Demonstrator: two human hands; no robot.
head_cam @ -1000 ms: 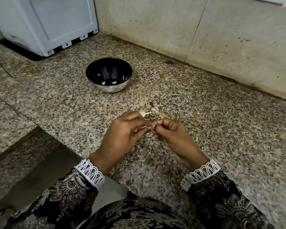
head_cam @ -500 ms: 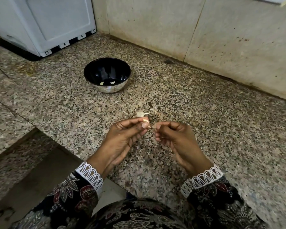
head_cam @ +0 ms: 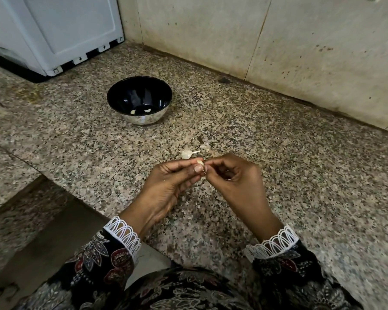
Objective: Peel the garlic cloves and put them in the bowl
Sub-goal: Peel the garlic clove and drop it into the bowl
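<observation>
I am seeing left hand (head_cam: pixel 166 182) pinching small garlic clove (head_cam: pixel 200 162) at fingertips. Right hand (head_cam: pixel 233 177) is pinching its skin, fingers curled. Another clove (head_cam: pixel 186 153) is lying just beyond on counter (head_cam: pixel 278 175). Bowl (head_cam: pixel 139 100) is sitting farther back, holding two peeled cloves (head_cam: pixel 147 110).

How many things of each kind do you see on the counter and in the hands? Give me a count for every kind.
Bowl: 1
Peeled cloves in the bowl: 2
Clove between the hands: 1
Garlic piece on the counter: 1
Hands, left and right: 2
Total: 7
</observation>
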